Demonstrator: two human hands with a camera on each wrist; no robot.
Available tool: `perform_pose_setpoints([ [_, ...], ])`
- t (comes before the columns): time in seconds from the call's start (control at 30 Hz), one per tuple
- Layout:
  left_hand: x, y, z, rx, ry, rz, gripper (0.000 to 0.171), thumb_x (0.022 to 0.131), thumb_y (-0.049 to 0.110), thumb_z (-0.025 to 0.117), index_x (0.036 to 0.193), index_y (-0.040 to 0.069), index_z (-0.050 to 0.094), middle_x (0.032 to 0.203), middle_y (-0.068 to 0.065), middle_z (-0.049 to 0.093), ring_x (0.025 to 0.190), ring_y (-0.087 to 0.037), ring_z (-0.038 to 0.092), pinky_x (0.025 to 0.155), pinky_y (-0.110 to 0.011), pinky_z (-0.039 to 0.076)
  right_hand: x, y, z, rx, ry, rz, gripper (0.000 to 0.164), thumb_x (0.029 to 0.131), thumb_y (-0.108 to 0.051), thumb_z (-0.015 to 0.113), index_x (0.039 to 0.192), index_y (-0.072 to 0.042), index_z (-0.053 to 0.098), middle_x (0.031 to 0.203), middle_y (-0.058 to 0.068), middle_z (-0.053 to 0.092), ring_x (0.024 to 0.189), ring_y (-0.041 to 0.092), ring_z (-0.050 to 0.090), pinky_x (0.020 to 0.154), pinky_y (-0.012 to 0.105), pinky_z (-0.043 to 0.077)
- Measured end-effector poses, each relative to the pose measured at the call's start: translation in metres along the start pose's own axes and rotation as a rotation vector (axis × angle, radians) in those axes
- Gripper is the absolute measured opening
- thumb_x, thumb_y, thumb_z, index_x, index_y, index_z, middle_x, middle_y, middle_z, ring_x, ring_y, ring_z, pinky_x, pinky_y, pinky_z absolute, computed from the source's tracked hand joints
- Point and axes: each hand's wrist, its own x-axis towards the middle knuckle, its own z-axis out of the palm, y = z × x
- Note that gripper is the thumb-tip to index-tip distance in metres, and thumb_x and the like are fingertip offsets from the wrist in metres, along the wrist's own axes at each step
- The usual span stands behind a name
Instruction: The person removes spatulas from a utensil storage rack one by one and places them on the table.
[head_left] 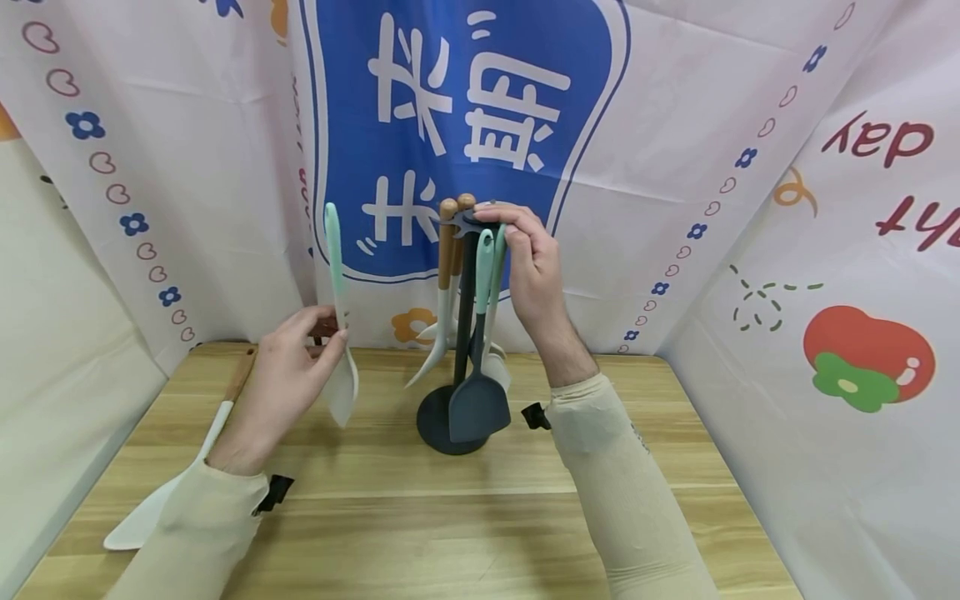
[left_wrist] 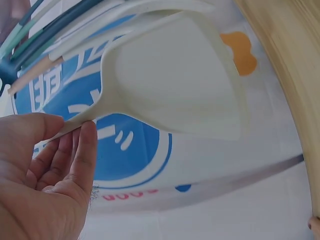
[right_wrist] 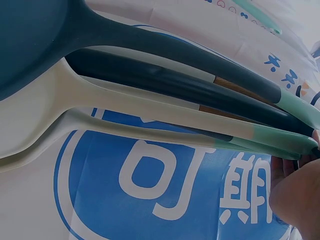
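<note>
My left hand (head_left: 281, 379) pinches a cream spatula (left_wrist: 172, 75) with a mint handle between thumb and fingers, at the neck just above its broad blade. It stands upright, handle up, left of a black utensil rack (head_left: 431, 422). At the top of that rack is my right hand (head_left: 538, 283), its fingers bent over the hook ring beside a mint handle. Hanging at the front is a dark turner (head_left: 478, 408) with a mint handle. Cream utensils (right_wrist: 165, 105) with mint handles hang next to it, and wooden-handled white ones (head_left: 442, 325) hang on the rack's left.
A white turner (head_left: 150, 512) with a wooden handle lies on the left of the wooden table (head_left: 420, 533), partly beneath my left forearm. Printed cloth (head_left: 675, 108) rises behind the table and along both sides.
</note>
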Motion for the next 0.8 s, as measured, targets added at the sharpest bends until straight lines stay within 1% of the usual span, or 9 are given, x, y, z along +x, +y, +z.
perform_pose_setpoints([
  [0.03,-0.001,-0.001,-0.002,0.004,0.002,-0.006,0.031,0.117,0.013,0.072,0.143,-0.004,0.074,0.129,-0.024,0.08,0.118,-0.04,0.08,0.09,-0.001,0.051,0.0,0.0,0.0,0.0,0.0,-0.001,0.047,0.12,-0.013,0.039,0.133,0.008,0.079,0.147,0.026,0.076,0.15,0.031,0.065,0.133,0.039,0.047],
  [0.2,-0.006,-0.007,-0.013,-0.003,-0.003,-0.039,0.032,0.118,0.013,0.071,0.144,-0.006,0.072,0.132,-0.025,0.078,0.121,-0.043,0.079,0.088,0.007,0.044,0.0,0.0,0.0,0.003,-0.003,-0.005,0.047,0.12,-0.013,0.039,0.134,0.008,0.079,0.146,0.027,0.076,0.15,0.032,0.066,0.132,0.039,0.047],
  [0.4,-0.011,-0.013,-0.023,-0.006,-0.014,-0.053,0.032,0.117,0.012,0.072,0.143,-0.007,0.071,0.132,-0.027,0.076,0.122,-0.045,0.077,0.088,0.007,0.045,0.0,0.0,-0.001,0.006,-0.004,-0.009,0.046,0.12,-0.012,0.039,0.133,0.009,0.078,0.146,0.027,0.076,0.149,0.032,0.066,0.132,0.039,0.048],
  [0.6,-0.015,-0.018,-0.033,0.044,-0.049,-0.085,0.033,0.117,0.016,0.073,0.142,-0.006,0.071,0.131,-0.026,0.076,0.121,-0.044,0.077,0.087,0.004,0.05,0.0,-0.001,-0.001,0.008,-0.007,-0.004,0.046,0.12,-0.012,0.039,0.133,0.008,0.079,0.147,0.026,0.076,0.15,0.031,0.066,0.133,0.039,0.048],
  [0.67,-0.016,-0.02,-0.036,0.064,-0.064,-0.092,0.032,0.117,0.017,0.074,0.14,-0.005,0.071,0.131,-0.026,0.076,0.12,-0.043,0.077,0.088,-0.001,0.056,0.0,-0.001,-0.001,0.009,-0.008,-0.002,0.046,0.12,-0.012,0.039,0.133,0.008,0.079,0.147,0.026,0.076,0.15,0.031,0.066,0.133,0.039,0.048],
  [0.7,-0.017,-0.021,-0.037,0.076,-0.07,-0.095,0.031,0.117,0.017,0.074,0.14,-0.004,0.071,0.131,-0.026,0.076,0.12,-0.043,0.077,0.089,-0.006,0.06,0.0,-0.001,-0.001,0.009,-0.009,-0.002,0.046,0.12,-0.012,0.039,0.133,0.008,0.079,0.147,0.026,0.076,0.15,0.031,0.066,0.133,0.039,0.048],
  [0.73,-0.017,-0.023,-0.039,0.087,-0.077,-0.098,0.031,0.117,0.017,0.075,0.14,-0.004,0.072,0.13,-0.026,0.076,0.12,-0.043,0.077,0.09,-0.012,0.064,0.0,-0.001,-0.001,0.008,-0.009,-0.001,0.046,0.12,-0.012,0.039,0.134,0.008,0.079,0.147,0.026,0.076,0.15,0.031,0.065,0.133,0.039,0.047],
  [0.8,-0.019,-0.025,-0.041,0.107,-0.092,-0.101,0.03,0.117,0.017,0.075,0.139,-0.003,0.072,0.13,-0.026,0.077,0.12,-0.043,0.077,0.093,-0.03,0.069,0.0,-0.001,-0.001,0.008,-0.01,0.0,0.046,0.12,-0.012,0.039,0.134,0.008,0.079,0.147,0.026,0.076,0.15,0.031,0.065,0.132,0.039,0.047],
])
